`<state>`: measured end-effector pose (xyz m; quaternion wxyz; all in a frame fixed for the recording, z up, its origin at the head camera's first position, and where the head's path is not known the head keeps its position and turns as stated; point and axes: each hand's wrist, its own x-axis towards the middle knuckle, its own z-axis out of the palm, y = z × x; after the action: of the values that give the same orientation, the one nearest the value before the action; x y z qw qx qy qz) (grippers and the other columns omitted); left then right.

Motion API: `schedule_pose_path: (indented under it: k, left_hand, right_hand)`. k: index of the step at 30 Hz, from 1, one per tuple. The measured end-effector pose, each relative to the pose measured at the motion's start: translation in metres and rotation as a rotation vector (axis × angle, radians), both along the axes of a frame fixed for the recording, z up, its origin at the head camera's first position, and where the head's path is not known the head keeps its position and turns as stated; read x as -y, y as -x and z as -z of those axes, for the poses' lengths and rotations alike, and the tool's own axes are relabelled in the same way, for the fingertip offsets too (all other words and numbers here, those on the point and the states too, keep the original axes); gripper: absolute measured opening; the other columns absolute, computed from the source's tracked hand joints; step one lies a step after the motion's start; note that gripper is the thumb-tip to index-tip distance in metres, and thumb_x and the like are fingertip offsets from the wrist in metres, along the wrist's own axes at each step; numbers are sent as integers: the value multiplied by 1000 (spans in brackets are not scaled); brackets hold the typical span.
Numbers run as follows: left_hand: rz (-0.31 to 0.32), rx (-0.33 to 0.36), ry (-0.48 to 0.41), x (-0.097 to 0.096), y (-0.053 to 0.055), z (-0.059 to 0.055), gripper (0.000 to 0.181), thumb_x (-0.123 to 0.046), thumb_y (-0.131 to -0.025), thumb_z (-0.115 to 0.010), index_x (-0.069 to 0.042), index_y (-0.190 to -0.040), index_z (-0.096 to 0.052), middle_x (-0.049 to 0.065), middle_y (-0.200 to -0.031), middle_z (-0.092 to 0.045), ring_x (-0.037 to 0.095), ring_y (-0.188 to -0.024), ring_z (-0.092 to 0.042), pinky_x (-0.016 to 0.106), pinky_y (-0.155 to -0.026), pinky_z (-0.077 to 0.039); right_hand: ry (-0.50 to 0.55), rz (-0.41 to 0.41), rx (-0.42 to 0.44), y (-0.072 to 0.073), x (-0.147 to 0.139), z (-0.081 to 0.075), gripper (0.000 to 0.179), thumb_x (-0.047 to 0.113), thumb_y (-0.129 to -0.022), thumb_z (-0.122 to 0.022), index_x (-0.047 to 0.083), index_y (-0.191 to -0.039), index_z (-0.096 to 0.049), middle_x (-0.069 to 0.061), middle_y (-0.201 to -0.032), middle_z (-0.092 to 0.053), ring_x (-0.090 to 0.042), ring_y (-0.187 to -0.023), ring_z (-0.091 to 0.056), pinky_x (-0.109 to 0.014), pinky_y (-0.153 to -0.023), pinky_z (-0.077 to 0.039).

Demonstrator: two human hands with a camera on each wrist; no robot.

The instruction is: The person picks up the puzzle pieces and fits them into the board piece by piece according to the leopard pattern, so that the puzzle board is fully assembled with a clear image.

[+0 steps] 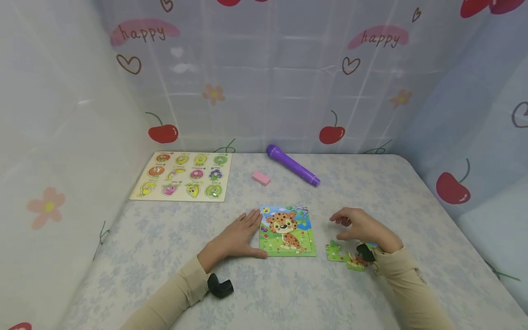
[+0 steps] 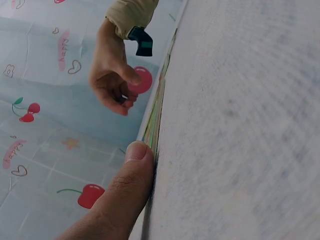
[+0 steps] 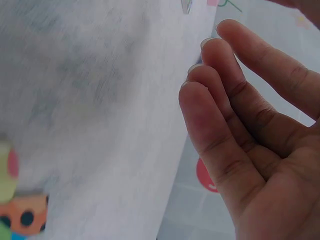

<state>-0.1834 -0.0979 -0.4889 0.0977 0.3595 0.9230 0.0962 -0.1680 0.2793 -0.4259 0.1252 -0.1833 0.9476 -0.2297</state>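
A square jigsaw puzzle (image 1: 284, 238) with a spotted leopard cub picture lies flat on the table. My left hand (image 1: 239, 236) rests beside it, fingertips at its left edge and thumb by the lower left corner. In the left wrist view, the thumb (image 2: 122, 187) lies along the puzzle's thin edge. To the right of the puzzle, my right hand (image 1: 359, 225) hovers with loosely bent fingers and nothing between them. Loose puzzle pieces, one green (image 1: 335, 252) and one with spotted orange (image 1: 356, 262), lie below it, partly hidden by the wrist and its black camera mount.
A fruit peg board (image 1: 183, 176) lies at the back left. Behind the puzzle are a pink eraser-like block (image 1: 261, 178) and a purple toy microphone (image 1: 293, 165). Printed curtains (image 1: 264, 91) hang along the table's back and sides.
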Motion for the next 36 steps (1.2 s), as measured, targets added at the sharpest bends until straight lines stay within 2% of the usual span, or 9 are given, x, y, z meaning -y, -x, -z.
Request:
schedule_pose_path:
  k: [8,18,26,29,32,36]
  left_hand:
    - [-16,6,4,0,3,2,118,-78,-77,-57,-3,-156,-11,13,-165,-9,24,-153,-9,44,-125,-13]
    - [-22,5,6,2,4,3,119,-78,-77,-57,-3,-156,-11,12,-165,-9,23,-153,-8,43,-125,-12]
    - [-18,5,-4,1,2,4,118,-78,-77,-57,-3,-156,-12,12,-165,-10,24,-153,-9,44,-125,-12]
    - [-19,5,-2,1,2,4,118,-79,-77,-57,-3,-156,-12,12,-165,-10,23,-153,-9,44,-125,-12]
    - [-16,1,-2,1,2,4,118,-79,-77,-56,-3,-156,-11,12,-165,-10,23,-153,-9,44,-125,-12]
    - [-13,-3,-3,1,3,5,119,-79,-77,-56,-4,-156,-11,12,-165,-10,23,-153,-9,44,-125,-12]
  right_hand:
    - [6,23,-17,-12,-23,-5,42,19,-78,-81,6,-116,-67,-5,-102,-65,-22,-92,-58,-40,-79,-53]
    - [18,63,-58,-20,-48,1,41,20,-77,-82,4,-113,-68,-5,-97,-64,-17,-86,-56,-31,-74,-53]
    - [12,139,34,-30,-66,6,44,19,-75,-83,2,-113,-68,-7,-102,-65,-17,-90,-56,-29,-73,-52]
    - [15,165,60,-34,-72,8,45,20,-75,-83,1,-113,-67,-10,-107,-66,-21,-95,-58,-33,-76,-52]
    - [13,166,60,-38,-76,11,45,19,-75,-83,0,-113,-67,-12,-111,-66,-26,-100,-61,-37,-80,-53]
    - [13,153,43,-42,-82,15,42,16,-75,-82,1,-112,-67,-11,-110,-66,-25,-100,-61,-31,-78,-54]
